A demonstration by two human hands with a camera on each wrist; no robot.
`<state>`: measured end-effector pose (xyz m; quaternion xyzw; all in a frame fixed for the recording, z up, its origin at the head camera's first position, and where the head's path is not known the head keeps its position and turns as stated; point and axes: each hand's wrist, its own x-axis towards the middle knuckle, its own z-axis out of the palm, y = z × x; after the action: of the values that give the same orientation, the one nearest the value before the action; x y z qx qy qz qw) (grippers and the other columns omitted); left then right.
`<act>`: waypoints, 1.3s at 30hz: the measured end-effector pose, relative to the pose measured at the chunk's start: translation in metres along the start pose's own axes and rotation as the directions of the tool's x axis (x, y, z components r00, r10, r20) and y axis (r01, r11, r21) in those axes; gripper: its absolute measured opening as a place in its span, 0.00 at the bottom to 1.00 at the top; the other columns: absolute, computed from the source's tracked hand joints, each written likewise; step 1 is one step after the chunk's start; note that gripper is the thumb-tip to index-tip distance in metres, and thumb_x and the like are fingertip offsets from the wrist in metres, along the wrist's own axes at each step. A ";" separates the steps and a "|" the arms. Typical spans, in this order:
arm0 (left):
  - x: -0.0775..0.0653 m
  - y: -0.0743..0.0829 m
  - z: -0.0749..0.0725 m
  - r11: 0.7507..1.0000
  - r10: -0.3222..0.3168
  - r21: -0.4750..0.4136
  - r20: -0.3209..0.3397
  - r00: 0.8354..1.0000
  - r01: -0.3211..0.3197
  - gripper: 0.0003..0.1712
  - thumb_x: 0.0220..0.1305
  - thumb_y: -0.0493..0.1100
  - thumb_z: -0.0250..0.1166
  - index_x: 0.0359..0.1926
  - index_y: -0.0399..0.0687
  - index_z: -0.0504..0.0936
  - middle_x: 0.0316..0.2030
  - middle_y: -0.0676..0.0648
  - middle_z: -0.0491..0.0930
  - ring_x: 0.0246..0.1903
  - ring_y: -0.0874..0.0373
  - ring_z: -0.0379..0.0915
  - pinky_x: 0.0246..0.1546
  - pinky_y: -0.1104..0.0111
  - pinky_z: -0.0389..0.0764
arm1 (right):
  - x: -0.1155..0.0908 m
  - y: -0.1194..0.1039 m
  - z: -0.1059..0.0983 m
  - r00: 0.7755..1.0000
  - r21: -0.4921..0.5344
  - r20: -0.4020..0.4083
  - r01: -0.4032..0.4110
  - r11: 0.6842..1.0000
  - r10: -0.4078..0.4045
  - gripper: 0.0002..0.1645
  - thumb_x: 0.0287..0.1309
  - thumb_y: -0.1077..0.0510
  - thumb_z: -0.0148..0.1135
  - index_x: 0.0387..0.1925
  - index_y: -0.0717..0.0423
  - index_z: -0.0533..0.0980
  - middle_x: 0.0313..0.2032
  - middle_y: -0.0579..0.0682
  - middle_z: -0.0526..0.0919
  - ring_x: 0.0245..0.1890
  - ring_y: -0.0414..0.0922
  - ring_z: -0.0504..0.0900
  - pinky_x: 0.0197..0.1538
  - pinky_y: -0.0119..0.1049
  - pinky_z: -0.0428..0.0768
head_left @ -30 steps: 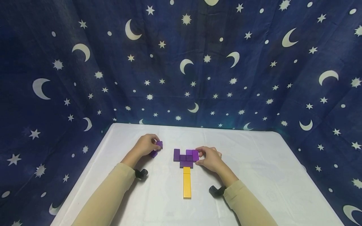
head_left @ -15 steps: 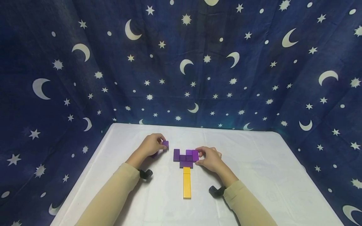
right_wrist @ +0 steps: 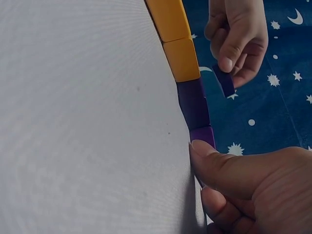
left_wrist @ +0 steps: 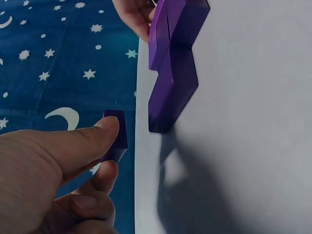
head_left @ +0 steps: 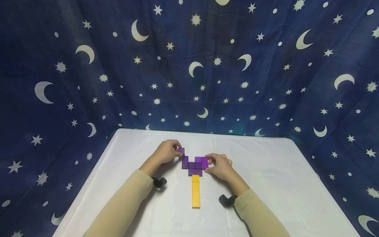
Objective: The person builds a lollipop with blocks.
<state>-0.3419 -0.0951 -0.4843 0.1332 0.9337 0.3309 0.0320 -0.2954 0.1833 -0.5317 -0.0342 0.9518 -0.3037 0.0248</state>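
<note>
Between its thumb and fingers my left hand point(head_left: 166, 152) pinches a small purple block point(head_left: 181, 151). In the left wrist view the held block point(left_wrist: 117, 134) is apart from the purple group. That group of purple blocks point(head_left: 195, 172) lies in the middle, in a cup-like shape with a raised left side. Its right-hand upright block point(head_left: 204, 163) is gripped by the thumb and fingers of my right hand point(head_left: 219, 165). Below the group, yellow blocks point(head_left: 195, 194) form a straight stem, also partly seen in the right wrist view.
A white cloth point(head_left: 260, 171) covers the table. Behind it hangs a dark blue curtain point(head_left: 219, 89) with moons and stars. Black wrist camera mounts point(head_left: 227, 200) stick out beside both wrists.
My left hand has moved right with its purple block, up to the group's upper left corner. A second purple block near that hand has gone out of sight. The right hand stays still.
</note>
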 end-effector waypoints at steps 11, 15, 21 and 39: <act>0.003 0.017 0.016 1.000 0.027 0.013 0.025 0.999 -0.028 0.12 0.59 0.46 0.82 0.41 0.55 0.88 0.40 0.50 0.83 0.38 0.55 0.77 0.44 0.60 0.78 | 0.000 0.000 0.001 1.000 0.002 -0.006 -0.006 1.000 0.006 0.39 0.47 0.54 0.88 0.63 0.45 0.83 0.34 0.42 0.79 0.53 0.50 0.72 0.65 0.60 0.58; 0.003 0.020 0.019 0.999 0.030 0.026 0.020 0.999 -0.031 0.12 0.59 0.46 0.82 0.41 0.54 0.89 0.44 0.48 0.84 0.41 0.54 0.79 0.51 0.56 0.81 | 0.000 0.000 0.000 1.000 -0.002 -0.005 -0.011 1.000 0.011 0.39 0.48 0.54 0.88 0.64 0.45 0.83 0.34 0.42 0.79 0.53 0.50 0.72 0.65 0.59 0.58; 0.005 0.022 0.024 0.999 0.035 0.029 0.021 0.999 -0.036 0.13 0.59 0.46 0.82 0.43 0.53 0.89 0.45 0.49 0.86 0.43 0.55 0.81 0.54 0.55 0.82 | -0.001 -0.001 -0.002 1.000 0.001 -0.007 0.000 1.000 0.000 0.38 0.48 0.54 0.88 0.63 0.45 0.84 0.36 0.42 0.80 0.54 0.50 0.72 0.66 0.61 0.58; 0.007 0.027 0.032 0.999 0.036 0.032 0.070 0.997 -0.039 0.11 0.60 0.48 0.81 0.42 0.55 0.89 0.41 0.53 0.87 0.44 0.55 0.80 0.58 0.54 0.81 | -0.001 0.000 -0.002 1.000 0.006 -0.005 0.007 1.000 -0.007 0.39 0.47 0.53 0.88 0.63 0.44 0.83 0.36 0.42 0.80 0.53 0.50 0.72 0.66 0.61 0.58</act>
<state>-0.3379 -0.0539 -0.4917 0.1627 0.9347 0.3109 0.0560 -0.2942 0.1852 -0.5301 -0.0366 0.9509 -0.3067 0.0213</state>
